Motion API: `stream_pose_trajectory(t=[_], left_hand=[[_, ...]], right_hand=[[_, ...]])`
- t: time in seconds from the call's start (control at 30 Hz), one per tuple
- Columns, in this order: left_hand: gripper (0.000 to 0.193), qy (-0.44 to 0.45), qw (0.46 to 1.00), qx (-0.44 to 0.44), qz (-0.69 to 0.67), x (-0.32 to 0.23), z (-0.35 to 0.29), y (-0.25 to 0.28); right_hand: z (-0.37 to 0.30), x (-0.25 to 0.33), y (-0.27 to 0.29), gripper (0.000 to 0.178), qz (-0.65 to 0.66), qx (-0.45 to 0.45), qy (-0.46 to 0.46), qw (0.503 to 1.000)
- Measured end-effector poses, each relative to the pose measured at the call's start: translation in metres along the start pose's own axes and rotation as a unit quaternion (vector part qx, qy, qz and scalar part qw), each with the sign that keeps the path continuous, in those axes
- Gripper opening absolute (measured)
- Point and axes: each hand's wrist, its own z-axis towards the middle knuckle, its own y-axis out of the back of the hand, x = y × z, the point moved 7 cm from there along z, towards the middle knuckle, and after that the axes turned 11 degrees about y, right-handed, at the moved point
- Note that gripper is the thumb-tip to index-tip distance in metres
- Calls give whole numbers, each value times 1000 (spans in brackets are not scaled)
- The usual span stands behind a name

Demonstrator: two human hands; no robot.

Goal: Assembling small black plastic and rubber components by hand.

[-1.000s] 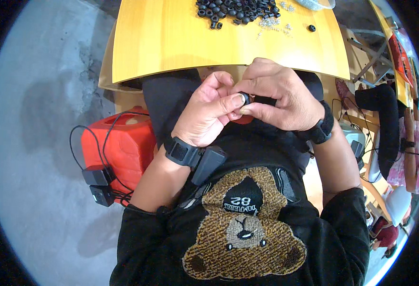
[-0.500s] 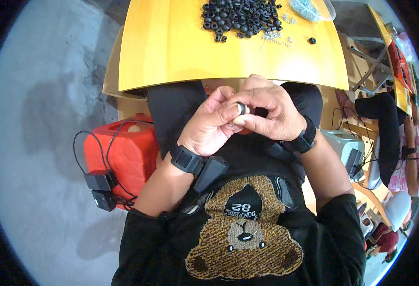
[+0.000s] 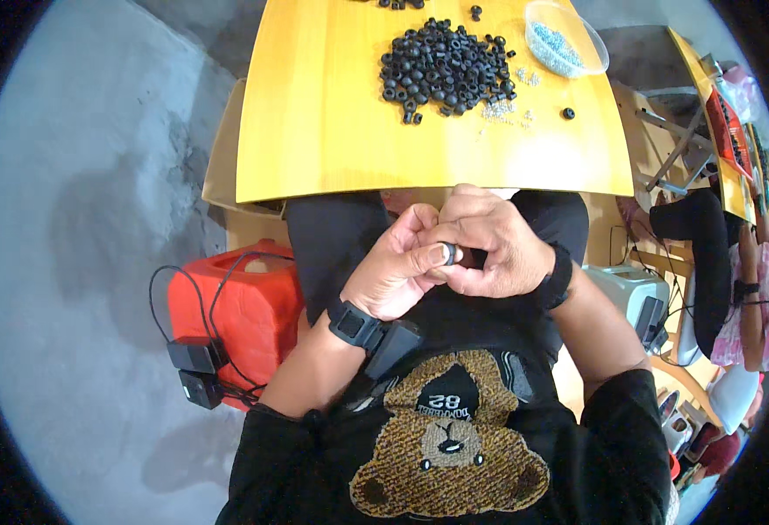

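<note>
Over my lap, just off the near edge of the yellow table [image 3: 314, 149], my two hands meet around a small black round piece [image 3: 450, 254]. My left hand [image 3: 393, 267] pinches it, with the thumb lying against its side. From the right, my right hand [image 3: 505, 249] closes its thumb and bent fingers on the same piece. Fingers cover most of it, so I cannot tell whether anything smaller is held there. A heap of similar black hollow pieces [image 3: 445, 70] lies on the table, beside scattered tiny silvery bits [image 3: 500, 111].
A clear plastic bowl [image 3: 601, 54] of small shiny bits stands at the table's right. One black piece [image 3: 568, 114] lies apart. A red plastic container [image 3: 235, 306] with cables and black boxes [image 3: 196, 354] is left of my legs. Another person [image 3: 699, 262] sits at right.
The view has tilted, so the table and my hands appear lower and more of the tabletop shows. Both hands keep the small black piece between them, with slight finger movement.
</note>
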Motion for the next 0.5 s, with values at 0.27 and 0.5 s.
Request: stream_pose_trajectory(t=[0.27,0.5], left_hand=[[29,-6,1000,-10,-24,-3,-6,0],[30,-19,999,0,-33,-1,-11,-13]], right_hand=[[6,17,-2,26,-195,2,59,979],[5,17,-1,29,-46,58,24,997]])
